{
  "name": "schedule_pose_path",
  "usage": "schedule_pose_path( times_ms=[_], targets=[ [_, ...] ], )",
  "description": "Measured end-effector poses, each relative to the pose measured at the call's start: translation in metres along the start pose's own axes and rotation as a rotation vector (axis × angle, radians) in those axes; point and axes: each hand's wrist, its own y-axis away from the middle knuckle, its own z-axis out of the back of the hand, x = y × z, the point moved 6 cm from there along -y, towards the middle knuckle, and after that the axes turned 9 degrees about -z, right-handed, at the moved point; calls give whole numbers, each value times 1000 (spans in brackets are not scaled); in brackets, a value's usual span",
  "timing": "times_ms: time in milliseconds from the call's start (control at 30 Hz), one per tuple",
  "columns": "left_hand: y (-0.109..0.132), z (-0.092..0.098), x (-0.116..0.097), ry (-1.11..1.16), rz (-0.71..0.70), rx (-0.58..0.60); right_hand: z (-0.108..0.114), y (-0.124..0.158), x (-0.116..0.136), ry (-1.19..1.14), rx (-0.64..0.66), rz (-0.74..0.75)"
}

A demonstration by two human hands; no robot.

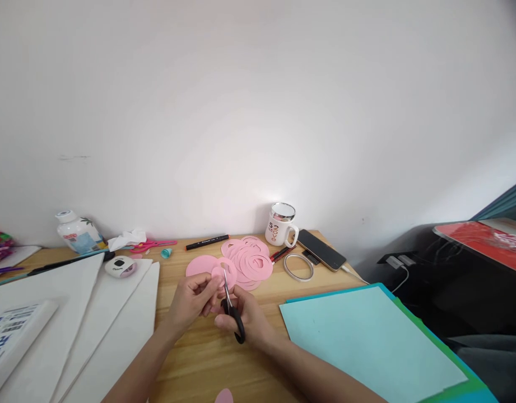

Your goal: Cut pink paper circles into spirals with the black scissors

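Note:
My left hand (193, 299) pinches a small piece of pink paper (218, 272) over the wooden table. In my right hand (245, 318) is a pair of scissors (230, 308) with black handles, its blades pointing up and away at the pink paper. Just beyond my hands lies a heap of pink paper rings (258, 267), with a larger pink paper disc (199, 265) at its left. Another pink paper piece (224, 396) lies close to the near edge of the view. My fingers partly hide the held paper.
Behind the heap stand a white mug (278, 226), a phone (320, 250), a roll of tape (298, 267) and a black marker (207, 242). Light blue sheets (358, 341) lie at right, white sheets (127, 330) at left. Pink scissors (150, 244) and a white bottle (80, 232) are near the wall.

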Motion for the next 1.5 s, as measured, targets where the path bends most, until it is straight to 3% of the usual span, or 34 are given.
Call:
schedule_pose_path(
  times_ms=[267, 500, 733, 800, 933, 1000, 1033, 1133, 1167, 1233, 1367, 1500],
  targets=[
    [-1, 0, 1, -10, 4, 51, 1, -1, 4, -2, -2, -7],
    [-1, 4, 2, -62, -4, 68, 5, -3, -6, 55, -19, -106],
    [-3, 5, 8, 25, 15, 89, 12, -4, 2, 97, -70, -97],
    [-1, 4, 12, 114, 66, 175, 17, -4, 9, 105, -112, -50],
    [16, -9, 21, 224, 271, 624, 33, -3, 25, 77, -290, 106],
    [21, -12, 25, 202, 341, 739, 41, -1, 31, 54, -396, 175],
    [14, -7, 27, 183, 322, 625, 45, -1, 33, 53, -440, 194],
    [-7, 18, 27, 89, 177, 99, 52, -2, 33, 101, -507, 186],
    [-9, 21, 28, 6, 153, 27, 54, -3, 32, 122, -507, 174],
    [-11, 19, 31, -113, 134, 24, 56, -5, 29, 166, -497, 154],
    [-7, 2, 35, -324, 14, 203, 55, -5, 24, 359, -479, 123],
    [-2, -6, 44, -504, -2, 311, 49, -3, 22, 651, -466, 113]
  ],
)
